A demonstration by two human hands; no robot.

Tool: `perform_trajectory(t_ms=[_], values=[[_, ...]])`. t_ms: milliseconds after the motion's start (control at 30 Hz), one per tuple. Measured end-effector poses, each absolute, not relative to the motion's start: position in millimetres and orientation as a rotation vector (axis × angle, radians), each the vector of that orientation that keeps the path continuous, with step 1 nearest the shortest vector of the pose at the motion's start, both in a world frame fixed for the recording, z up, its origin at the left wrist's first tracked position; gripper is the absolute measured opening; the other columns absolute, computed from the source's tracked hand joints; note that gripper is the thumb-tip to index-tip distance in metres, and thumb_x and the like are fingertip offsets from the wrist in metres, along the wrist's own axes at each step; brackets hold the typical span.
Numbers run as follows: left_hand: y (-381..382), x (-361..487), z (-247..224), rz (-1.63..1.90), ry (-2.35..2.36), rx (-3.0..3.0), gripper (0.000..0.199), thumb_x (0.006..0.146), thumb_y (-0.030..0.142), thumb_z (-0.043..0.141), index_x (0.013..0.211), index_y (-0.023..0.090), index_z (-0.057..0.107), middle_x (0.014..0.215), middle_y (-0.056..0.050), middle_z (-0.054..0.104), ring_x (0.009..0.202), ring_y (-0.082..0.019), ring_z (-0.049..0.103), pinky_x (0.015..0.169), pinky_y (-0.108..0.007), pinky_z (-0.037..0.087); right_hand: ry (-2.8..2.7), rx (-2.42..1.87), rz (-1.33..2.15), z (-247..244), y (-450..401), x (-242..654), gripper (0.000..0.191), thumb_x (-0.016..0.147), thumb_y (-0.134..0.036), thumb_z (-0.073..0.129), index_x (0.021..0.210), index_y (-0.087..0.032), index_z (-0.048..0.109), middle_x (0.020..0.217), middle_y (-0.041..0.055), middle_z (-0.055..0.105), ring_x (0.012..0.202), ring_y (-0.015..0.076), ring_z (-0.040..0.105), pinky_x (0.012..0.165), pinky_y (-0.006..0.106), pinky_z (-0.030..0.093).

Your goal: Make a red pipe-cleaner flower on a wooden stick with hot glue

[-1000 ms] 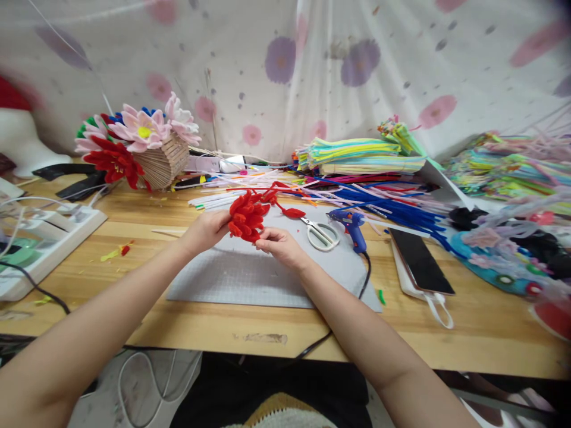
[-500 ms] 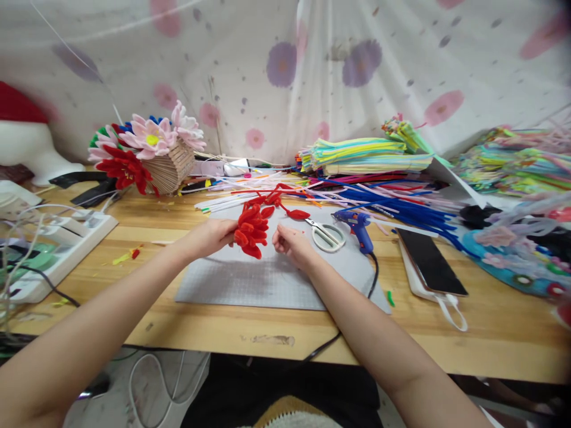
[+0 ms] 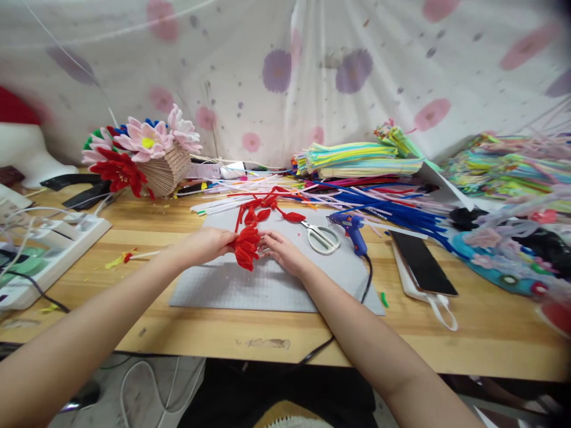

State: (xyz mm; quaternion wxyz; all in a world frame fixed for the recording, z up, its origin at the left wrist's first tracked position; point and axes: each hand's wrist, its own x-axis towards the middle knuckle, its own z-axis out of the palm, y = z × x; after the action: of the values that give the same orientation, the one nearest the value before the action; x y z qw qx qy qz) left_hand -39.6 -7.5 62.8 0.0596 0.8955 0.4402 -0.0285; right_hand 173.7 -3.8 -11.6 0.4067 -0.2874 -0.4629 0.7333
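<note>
My left hand is closed around the base of a red chenille-stem flower, whose petals point to the right. Against the petal tips, my right hand has its fingers loosely spread and curved; whether they touch the petals is hard to tell. Just behind the flower lie loose red chenille petals and a single red petal piece. White-handled scissors rest on the grey cutting mat, and a blue glue gun lies at the mat's right edge.
Loose chenille stems and bundled ones cover the back. A flower basket and a power strip stand left. A phone lies right, beside a blue decorated piece. The glue gun's black cord crosses the front edge.
My right hand has gone from closed fingers apart from the flower to spread fingers at its petals. The flower in my left hand has turned and lowered slightly, its petals gathered closer together.
</note>
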Motion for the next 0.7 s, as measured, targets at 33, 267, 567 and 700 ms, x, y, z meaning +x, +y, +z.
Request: perform_trajectory(t_ms=[33, 267, 567, 700], values=[[-8.8, -37.9, 62.4, -0.139, 1.337, 2.706, 0.022, 0.081, 0.028, 0.045, 0.09, 0.019, 0.062, 0.086, -0.005, 0.069, 0.074, -0.015, 0.062, 0.063, -0.023, 0.042, -1.199, -0.738, 1.836, -12.3, -4.3, 172.4, 0.04, 0.064, -0.045, 0.07, 0.094, -0.021, 0.058, 0.085, 0.0006, 0.06, 0.075, 0.0117, 0.056, 0.066, 0.025, 0.044], [-18.1, -16.1, 62.0, -0.336, 1.63, 2.649, 0.026, 0.08, 0.035, 0.046, 0.086, 0.018, 0.064, 0.083, -0.009, 0.07, 0.074, -0.021, 0.064, 0.063, -0.026, 0.042, -1.291, -0.788, 1.744, -15.6, -3.9, 170.6, 0.036, 0.063, -0.04, 0.072, 0.089, -0.019, 0.059, 0.082, -0.0008, 0.061, 0.069, 0.0094, 0.055, 0.062, 0.023, 0.043], [-9.0, -24.6, 52.9, 0.296, 1.647, 2.317, 0.012, 0.071, 0.029, 0.061, 0.066, 0.018, 0.063, 0.055, -0.005, 0.063, 0.053, -0.017, 0.06, 0.049, -0.022, 0.037, -1.154, -0.961, 1.664, -14.6, -0.9, 174.9, 0.037, 0.062, -0.043, 0.069, 0.089, -0.02, 0.059, 0.079, -0.0003, 0.062, 0.059, 0.0068, 0.051, 0.054, 0.02, 0.039], [-10.4, -26.1, 73.3, 0.687, 1.398, 1.495, 0.013, 0.074, 0.025, 0.06, 0.067, 0.014, 0.061, 0.06, -0.006, 0.065, 0.047, -0.014, 0.06, 0.042, -0.02, 0.039, -1.139, -1.042, 1.548, -12.7, 6.2, 181.4, 0.034, 0.062, -0.042, 0.067, 0.084, -0.019, 0.058, 0.073, -0.0009, 0.062, 0.055, 0.0061, 0.049, 0.051, 0.02, 0.037]])
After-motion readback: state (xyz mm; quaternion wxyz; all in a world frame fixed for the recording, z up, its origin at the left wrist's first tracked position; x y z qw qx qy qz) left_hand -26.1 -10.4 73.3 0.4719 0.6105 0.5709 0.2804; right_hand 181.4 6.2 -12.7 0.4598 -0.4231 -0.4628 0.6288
